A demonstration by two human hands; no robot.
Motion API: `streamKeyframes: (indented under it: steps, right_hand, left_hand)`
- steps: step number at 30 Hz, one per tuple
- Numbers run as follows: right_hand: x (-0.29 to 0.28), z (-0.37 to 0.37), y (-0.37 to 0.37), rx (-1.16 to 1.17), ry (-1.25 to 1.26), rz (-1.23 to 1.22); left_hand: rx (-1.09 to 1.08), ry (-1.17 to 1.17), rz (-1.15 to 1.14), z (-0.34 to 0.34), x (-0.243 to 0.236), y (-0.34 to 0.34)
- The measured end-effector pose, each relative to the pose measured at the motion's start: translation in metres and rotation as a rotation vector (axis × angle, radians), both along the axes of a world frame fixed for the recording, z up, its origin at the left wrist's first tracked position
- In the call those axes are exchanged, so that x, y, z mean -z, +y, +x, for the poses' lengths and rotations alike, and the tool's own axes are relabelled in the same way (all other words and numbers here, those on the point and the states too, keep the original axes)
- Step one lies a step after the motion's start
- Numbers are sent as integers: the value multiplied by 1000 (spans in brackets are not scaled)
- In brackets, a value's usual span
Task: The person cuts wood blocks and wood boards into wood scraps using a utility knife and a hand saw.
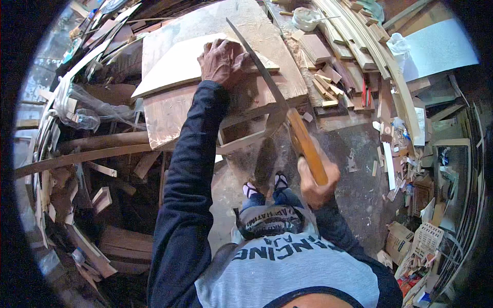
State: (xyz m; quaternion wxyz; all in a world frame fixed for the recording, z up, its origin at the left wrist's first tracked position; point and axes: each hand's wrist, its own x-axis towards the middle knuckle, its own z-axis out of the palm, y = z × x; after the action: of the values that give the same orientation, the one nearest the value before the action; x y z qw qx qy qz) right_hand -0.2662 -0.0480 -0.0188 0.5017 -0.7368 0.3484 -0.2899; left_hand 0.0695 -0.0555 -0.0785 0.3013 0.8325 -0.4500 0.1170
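My left hand [221, 62] presses on a white board [172, 69] with bent fingers gripping it near its upper right part. The board lies on a dusty wooden work surface [177, 123]. My right hand [318, 179] is closed on the long wooden handle of a hand saw [303, 141], held below and right of the board. Its dark blade slants up and leftward across the right end of the board, with the tip above the far side. Whether the teeth touch the board I cannot tell.
Stacked planks [344, 36] and small wood offcuts [328, 90] lie right of the work surface. Tangled scraps and clear plastic [82, 108] crowd the left, with a long curved board [77, 159]. A cardboard box [398, 241] sits low right. My sandalled feet stand on the stained floor [349, 154].
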Motion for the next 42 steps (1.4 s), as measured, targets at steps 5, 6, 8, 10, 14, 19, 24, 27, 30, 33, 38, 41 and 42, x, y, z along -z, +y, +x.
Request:
streamKeyframes:
  steps: [5,6,8,10,14,19,24,27,30,33,38,41,42]
  right_hand:
    - [14,15,-6,1,-28,-42]
    - [17,13,-6,0,-20,-75]
    - [21,12,-5,35,-65,-98]
    - [19,11,-7,63,-116,-121]
    - [13,7,-9,55,-129,-153]
    - [12,4,-3,110,-30,-169]
    - [16,3,-5,52,-85,-228]
    - [22,4,-8,48,-129,-314]
    - [19,2,-6,17,-153,-284]
    - [25,-3,-6,10,-125,-358]
    - [30,-18,4,109,-23,-337]
    - [26,-27,3,109,19,-383]
    - [20,-27,3,87,7,-292]
  left_hand:
    - [72,-41,6,14,4,9]
    - [75,-40,6,13,4,8]
    - [93,-35,-20,12,1,9]
    - [78,-27,-13,16,-1,7]
    - [70,-104,-9,13,-2,13]
    - [77,-76,-84,5,-6,12]
    - [76,-82,-94,-6,-15,16]
    - [44,-51,-62,-15,-20,16]
    - [86,-90,-117,-1,-13,14]
    - [91,-59,-164,-8,-13,14]
    - [104,-81,-241,-27,-19,13]
    - [174,-97,-314,-30,-19,14]
    - [174,-98,-311,-34,-20,15]
